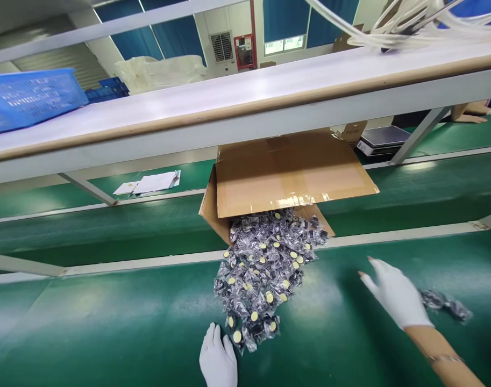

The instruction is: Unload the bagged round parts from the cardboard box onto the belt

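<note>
A large pile of small dark parts with pale yellow round tops (pixel 265 269), each in a clear plastic bag, spills from a tipped cardboard box (pixel 293 172) onto the green bench. My left hand (pixel 218 357), in a white glove, rests on the bench at the pile's near left edge. Its fingers lie slightly bent, close beside the nearest bagged parts, and nothing shows in them. To the right of the pile, my right hand (pixel 398 293) is over the bench, thumb and fingers apart, holding nothing. Several bagged dark parts (pixel 447 305) lie just right of that wrist.
A white shelf (pixel 245 115) spans above the bench, with a blue basket (pixel 33 99) at left and white cables (pixel 414 27) at right. Papers (pixel 154 183) and a scale (pixel 384 138) sit on the surface behind. Another person's hand (pixel 471 112) shows at far right.
</note>
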The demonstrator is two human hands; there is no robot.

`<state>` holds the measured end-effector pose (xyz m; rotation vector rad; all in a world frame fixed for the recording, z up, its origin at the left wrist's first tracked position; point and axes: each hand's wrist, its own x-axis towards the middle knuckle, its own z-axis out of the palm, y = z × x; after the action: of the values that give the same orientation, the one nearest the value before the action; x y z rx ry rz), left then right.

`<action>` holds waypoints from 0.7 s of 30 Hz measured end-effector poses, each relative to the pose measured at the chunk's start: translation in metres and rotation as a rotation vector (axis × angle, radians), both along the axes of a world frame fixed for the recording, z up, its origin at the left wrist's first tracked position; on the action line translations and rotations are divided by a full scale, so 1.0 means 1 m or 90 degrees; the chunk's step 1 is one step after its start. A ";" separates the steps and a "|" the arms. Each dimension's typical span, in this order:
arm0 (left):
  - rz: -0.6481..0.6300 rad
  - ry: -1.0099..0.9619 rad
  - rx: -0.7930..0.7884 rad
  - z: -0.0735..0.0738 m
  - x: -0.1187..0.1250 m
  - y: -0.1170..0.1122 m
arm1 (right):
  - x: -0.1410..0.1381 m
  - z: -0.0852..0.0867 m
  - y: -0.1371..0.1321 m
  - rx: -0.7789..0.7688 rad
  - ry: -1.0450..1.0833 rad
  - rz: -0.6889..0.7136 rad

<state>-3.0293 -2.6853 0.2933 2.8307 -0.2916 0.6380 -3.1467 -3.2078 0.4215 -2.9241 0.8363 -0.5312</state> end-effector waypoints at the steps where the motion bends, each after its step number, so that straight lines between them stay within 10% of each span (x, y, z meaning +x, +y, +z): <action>1: 0.003 0.004 -0.007 0.000 0.000 0.000 | 0.031 0.012 0.018 0.038 -0.029 0.027; 4: -0.001 -0.002 -0.025 -0.002 0.000 0.001 | 0.130 0.035 0.086 0.143 -0.047 0.191; 8: 0.005 -0.016 -0.033 -0.010 0.001 0.004 | 0.197 0.034 0.128 0.412 -0.135 0.158; 17: -0.021 -0.050 0.023 -0.007 0.002 0.003 | 0.140 0.040 0.110 0.743 -0.198 0.051; 21: -0.004 -0.024 -0.005 -0.011 0.003 0.004 | 0.070 0.045 0.056 0.837 -0.124 -0.003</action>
<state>-3.0266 -2.6813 0.2827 2.8115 -0.3045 0.6906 -3.0766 -3.1516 0.4670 -1.6367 0.7304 -0.1284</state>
